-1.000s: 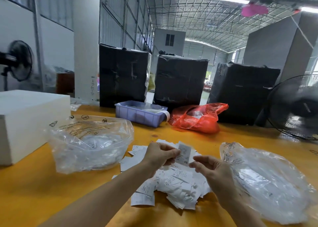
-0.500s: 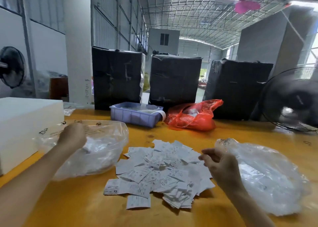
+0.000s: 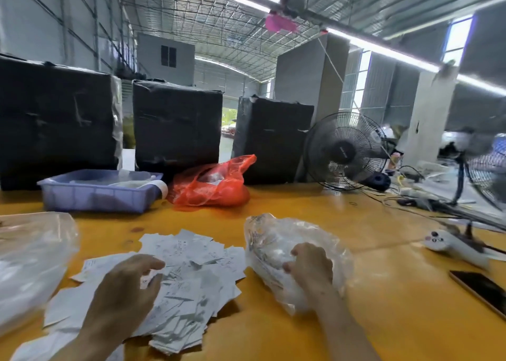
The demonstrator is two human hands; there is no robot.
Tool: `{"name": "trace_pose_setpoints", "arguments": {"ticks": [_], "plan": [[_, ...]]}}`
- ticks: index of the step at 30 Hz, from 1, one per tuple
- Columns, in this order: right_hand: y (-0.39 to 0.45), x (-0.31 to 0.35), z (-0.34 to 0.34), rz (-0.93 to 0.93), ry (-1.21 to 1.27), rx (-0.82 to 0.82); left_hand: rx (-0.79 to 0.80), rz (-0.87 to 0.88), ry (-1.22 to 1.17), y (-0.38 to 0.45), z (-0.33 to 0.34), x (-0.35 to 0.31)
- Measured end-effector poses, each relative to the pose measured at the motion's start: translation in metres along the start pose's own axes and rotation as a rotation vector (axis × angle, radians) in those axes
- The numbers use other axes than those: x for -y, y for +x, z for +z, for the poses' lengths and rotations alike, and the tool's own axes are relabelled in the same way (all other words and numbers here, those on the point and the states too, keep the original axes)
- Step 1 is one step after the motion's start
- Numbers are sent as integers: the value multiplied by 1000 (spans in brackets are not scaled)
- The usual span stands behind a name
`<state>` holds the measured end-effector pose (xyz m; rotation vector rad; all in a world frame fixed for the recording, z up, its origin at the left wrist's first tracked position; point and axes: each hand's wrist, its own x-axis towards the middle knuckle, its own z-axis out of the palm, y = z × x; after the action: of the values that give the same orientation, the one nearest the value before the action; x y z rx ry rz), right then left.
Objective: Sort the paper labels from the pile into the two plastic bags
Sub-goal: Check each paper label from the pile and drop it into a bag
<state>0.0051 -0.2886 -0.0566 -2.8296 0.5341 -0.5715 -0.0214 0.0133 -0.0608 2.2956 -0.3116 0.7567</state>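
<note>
While our right hand (image 3: 310, 269) is reaching into the right bag (image 3: 276, 240), its grip hidden, our left hand (image 3: 128, 286), loosely curled and holding nothing, is hovering over the label pile (image 3: 189, 254); we are picking one label only.

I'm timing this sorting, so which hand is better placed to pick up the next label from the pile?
Left. The left hand hovers over the label pile, while the right hand is inside the right plastic bag.
</note>
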Motion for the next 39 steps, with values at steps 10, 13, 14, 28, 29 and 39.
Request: {"name": "trace_pose_setpoints", "arguments": {"ticks": [10, 13, 14, 28, 29, 39], "plan": [[0, 4, -9, -10, 415, -181, -159, 137, 102, -5, 17, 25], [-10, 26, -22, -28, 854, -199, -193, 177, 50, -5, 17, 22], [-15, 38, -27, -16, 1092, -108, -196, 168, 11, -5, 16, 21], [-81, 122, -6, -256, 1272, 829, 336, -369, -840, 5, -12, -6], [-84, 124, -7, -271, 1247, 835, 326, -359, -800, 4, -11, -6], [-74, 126, -18, -178, 1243, 702, 148, -497, -879, 9, -9, 2]]}}
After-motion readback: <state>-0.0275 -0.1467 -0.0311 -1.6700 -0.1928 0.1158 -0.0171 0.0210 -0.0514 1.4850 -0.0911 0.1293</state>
